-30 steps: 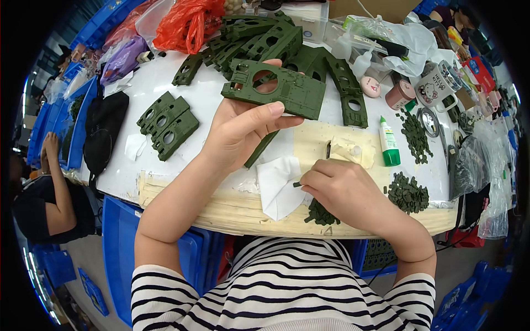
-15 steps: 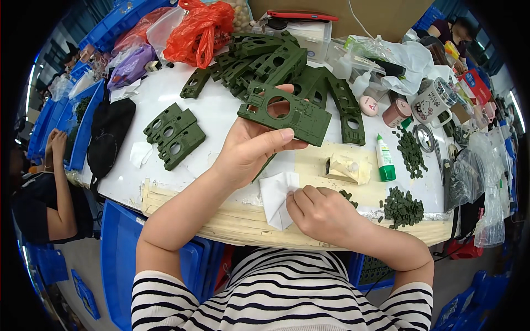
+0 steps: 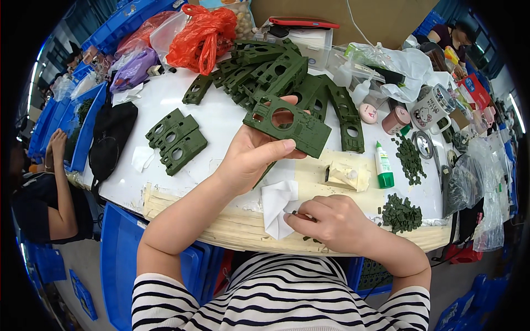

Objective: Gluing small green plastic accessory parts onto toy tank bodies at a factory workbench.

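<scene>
My left hand (image 3: 251, 151) grips a dark green plastic model tank hull (image 3: 301, 128), raised above the table, with a large round hole in its top. Its thumb lies on the near edge and the other fingers pass behind. My right hand (image 3: 334, 219) is low by the table's front edge, thumb and fingers pinched together. A bit of dark green plastic (image 3: 295, 213) shows at those fingertips, partly hidden by them. Right beside them lies a folded white tissue (image 3: 277, 207). Several more small green pieces (image 3: 312, 240) show just below the hand.
More green hulls (image 3: 265, 69) are heaped at the back; a few lie at left (image 3: 176, 140). On the right are a green-capped glue bottle (image 3: 384, 165), two piles of small green pieces (image 3: 402, 213), a mug (image 3: 430, 110) and scissors (image 3: 439, 157). A taped block (image 3: 348, 175) sits mid-table.
My right hand has shifted slightly and its fingers have moved, so dark green bits now show at the fingertips and below. The left hand still holds the hull, tilted a little differently.
</scene>
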The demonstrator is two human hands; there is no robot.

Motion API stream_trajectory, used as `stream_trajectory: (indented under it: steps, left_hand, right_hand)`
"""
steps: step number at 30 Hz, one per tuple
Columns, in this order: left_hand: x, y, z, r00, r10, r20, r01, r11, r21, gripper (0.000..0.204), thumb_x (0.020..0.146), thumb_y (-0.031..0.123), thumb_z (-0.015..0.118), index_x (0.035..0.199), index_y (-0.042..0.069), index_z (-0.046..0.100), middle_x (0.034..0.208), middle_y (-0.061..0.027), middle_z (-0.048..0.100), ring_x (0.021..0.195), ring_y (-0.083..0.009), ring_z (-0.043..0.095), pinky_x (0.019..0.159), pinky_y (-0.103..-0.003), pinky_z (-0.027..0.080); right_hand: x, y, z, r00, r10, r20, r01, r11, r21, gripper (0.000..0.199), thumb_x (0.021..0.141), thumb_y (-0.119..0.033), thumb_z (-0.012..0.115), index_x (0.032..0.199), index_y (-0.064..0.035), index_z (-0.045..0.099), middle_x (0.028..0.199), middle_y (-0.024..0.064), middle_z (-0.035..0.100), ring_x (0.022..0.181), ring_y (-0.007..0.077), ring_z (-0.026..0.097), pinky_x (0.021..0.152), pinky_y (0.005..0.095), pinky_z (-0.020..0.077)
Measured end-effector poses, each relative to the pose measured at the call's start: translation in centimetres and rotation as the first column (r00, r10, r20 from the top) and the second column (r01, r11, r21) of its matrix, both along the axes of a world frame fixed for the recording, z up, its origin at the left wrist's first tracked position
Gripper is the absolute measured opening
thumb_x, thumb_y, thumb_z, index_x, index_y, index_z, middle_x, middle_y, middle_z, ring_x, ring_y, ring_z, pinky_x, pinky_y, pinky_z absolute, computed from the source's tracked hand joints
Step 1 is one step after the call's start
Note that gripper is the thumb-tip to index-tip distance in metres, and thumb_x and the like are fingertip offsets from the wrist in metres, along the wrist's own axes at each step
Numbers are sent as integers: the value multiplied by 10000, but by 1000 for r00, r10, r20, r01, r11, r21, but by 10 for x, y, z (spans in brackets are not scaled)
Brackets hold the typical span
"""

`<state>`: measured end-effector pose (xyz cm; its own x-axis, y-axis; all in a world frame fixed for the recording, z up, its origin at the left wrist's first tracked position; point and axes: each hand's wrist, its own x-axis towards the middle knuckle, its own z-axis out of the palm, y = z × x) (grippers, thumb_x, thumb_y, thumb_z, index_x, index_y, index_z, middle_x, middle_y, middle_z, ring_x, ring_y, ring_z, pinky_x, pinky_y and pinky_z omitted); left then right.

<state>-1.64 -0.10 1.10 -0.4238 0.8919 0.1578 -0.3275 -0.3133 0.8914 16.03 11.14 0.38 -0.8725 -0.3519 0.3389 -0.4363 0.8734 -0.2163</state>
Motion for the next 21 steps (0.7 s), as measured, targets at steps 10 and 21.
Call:
stream_trajectory:
  steps: [10, 21]
  left_hand:
    - [1, 2, -2, 999, -21, -27, 19, 998, -63, 711, 799, 124, 618, 1426, 69, 288, 1341, -153, 461, 1171, -236, 532, 906, -384, 494]
    - [13, -1, 10, 980, -193, -43, 180, 963, -202, 772, 745, 157, 631, 1417, 21, 276, 1269, -235, 513, 1153, -286, 552, 891, -389, 497]
  right_hand:
    - [1, 20, 30, 996, -92, 10, 79, 792, -606, 141, 778, 19, 679, 911, -27, 682, 842, 83, 679, 720, 169, 669, 581, 249, 532]
    - [0, 58, 40, 898, -152, 413, 410, -51, -911, 262, 877, -55, 635, 1113, 53, 603, 929, 135, 689, 860, 162, 680, 742, 238, 547]
